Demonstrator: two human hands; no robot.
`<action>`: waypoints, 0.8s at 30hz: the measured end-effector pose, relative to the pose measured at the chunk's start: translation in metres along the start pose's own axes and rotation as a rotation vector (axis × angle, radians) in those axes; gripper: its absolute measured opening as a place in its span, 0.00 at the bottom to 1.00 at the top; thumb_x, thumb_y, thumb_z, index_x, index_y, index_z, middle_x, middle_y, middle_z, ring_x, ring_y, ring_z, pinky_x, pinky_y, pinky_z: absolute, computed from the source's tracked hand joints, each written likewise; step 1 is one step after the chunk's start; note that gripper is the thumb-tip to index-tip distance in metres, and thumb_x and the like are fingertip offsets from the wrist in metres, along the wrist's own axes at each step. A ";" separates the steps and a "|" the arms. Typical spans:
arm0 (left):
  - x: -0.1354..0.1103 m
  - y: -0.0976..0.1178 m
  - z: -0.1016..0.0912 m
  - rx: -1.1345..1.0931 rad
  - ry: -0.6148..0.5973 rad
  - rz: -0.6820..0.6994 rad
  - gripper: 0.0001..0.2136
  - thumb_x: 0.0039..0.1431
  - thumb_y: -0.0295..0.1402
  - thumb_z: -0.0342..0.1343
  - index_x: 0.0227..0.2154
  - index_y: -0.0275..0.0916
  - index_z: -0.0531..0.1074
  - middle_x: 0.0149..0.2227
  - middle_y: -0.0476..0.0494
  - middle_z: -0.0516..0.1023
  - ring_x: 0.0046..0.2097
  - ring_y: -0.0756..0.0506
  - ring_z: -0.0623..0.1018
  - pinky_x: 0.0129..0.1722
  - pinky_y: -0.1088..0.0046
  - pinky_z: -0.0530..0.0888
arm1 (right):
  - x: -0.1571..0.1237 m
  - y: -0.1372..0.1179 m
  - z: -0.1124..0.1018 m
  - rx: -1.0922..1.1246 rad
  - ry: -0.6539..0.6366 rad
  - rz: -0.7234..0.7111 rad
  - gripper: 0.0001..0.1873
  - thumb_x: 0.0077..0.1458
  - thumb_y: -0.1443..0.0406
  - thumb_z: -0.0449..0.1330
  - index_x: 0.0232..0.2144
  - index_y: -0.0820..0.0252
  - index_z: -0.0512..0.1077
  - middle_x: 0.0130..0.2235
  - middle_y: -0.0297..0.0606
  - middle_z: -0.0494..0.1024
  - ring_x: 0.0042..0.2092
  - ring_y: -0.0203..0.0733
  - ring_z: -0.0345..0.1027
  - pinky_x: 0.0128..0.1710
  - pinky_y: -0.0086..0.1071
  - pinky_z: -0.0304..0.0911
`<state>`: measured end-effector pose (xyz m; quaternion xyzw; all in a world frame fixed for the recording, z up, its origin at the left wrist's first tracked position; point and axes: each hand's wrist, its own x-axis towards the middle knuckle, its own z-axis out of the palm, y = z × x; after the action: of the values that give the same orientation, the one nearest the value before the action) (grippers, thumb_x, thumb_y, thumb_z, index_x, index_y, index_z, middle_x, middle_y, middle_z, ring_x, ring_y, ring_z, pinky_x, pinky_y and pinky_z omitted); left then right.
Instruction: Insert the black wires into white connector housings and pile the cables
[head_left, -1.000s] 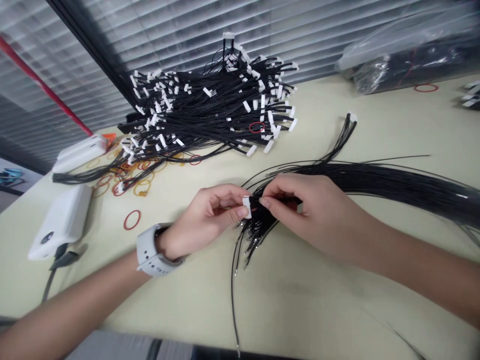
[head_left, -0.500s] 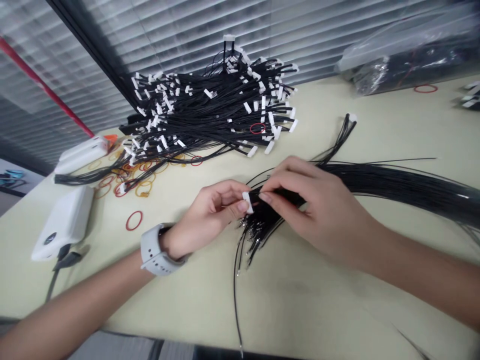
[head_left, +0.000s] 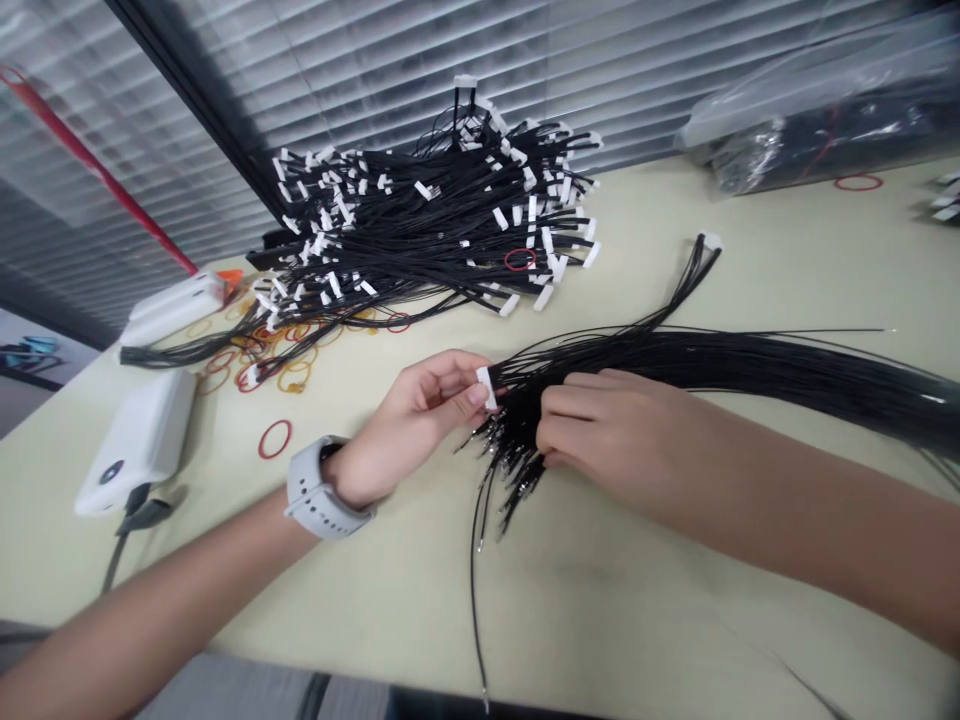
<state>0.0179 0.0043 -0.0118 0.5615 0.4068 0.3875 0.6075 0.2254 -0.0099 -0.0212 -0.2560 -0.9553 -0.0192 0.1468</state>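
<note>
Between the thumb and fingers of my left hand [head_left: 435, 405] is a small white connector housing [head_left: 486, 388], with black wires running from it to the right. My right hand [head_left: 600, 415] is closed at the near side of a thick bundle of black wires [head_left: 780, 362], close to its loose end. Its fingertips are hidden, so what they pinch cannot be made out. Bare metal terminals [head_left: 517, 480] tip the wires below and left of that hand. A single wire [head_left: 474, 600] trails toward the table's front edge.
Finished-looking black cables with white connectors [head_left: 420, 220] are piled at the back. Red and yellow rubber bands [head_left: 300, 365] lie left of them. Two white boxes, one a corded device [head_left: 142, 440], sit at left. A clear plastic bag [head_left: 825, 120] rests at back right.
My right hand has moved from beside the white connector down and slightly right, onto the wire bundle. My left hand still holds the connector, shifted slightly left. The view has shifted a little.
</note>
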 end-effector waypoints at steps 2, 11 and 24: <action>0.000 0.000 0.000 -0.001 0.004 -0.004 0.05 0.52 0.27 0.59 0.34 0.36 0.71 0.28 0.50 0.73 0.29 0.54 0.71 0.30 0.81 0.69 | -0.001 0.000 0.002 -0.031 -0.015 0.028 0.09 0.49 0.76 0.51 0.29 0.60 0.66 0.31 0.37 0.67 0.35 0.41 0.59 0.36 0.35 0.54; -0.001 0.001 0.000 0.021 -0.014 -0.015 0.05 0.53 0.27 0.58 0.34 0.35 0.70 0.28 0.49 0.73 0.29 0.55 0.71 0.30 0.82 0.69 | 0.006 0.001 -0.008 0.225 0.032 0.300 0.08 0.57 0.71 0.47 0.31 0.60 0.66 0.28 0.34 0.71 0.28 0.35 0.62 0.28 0.29 0.52; -0.002 0.002 0.002 0.090 -0.045 0.024 0.04 0.54 0.27 0.57 0.34 0.35 0.70 0.28 0.50 0.72 0.29 0.54 0.70 0.30 0.81 0.68 | 0.013 -0.005 -0.014 0.414 0.131 0.577 0.09 0.52 0.66 0.52 0.23 0.59 0.70 0.23 0.30 0.71 0.23 0.30 0.59 0.23 0.26 0.50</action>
<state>0.0188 0.0021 -0.0098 0.6017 0.4031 0.3633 0.5861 0.2159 -0.0090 -0.0040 -0.4783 -0.8159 0.2004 0.2559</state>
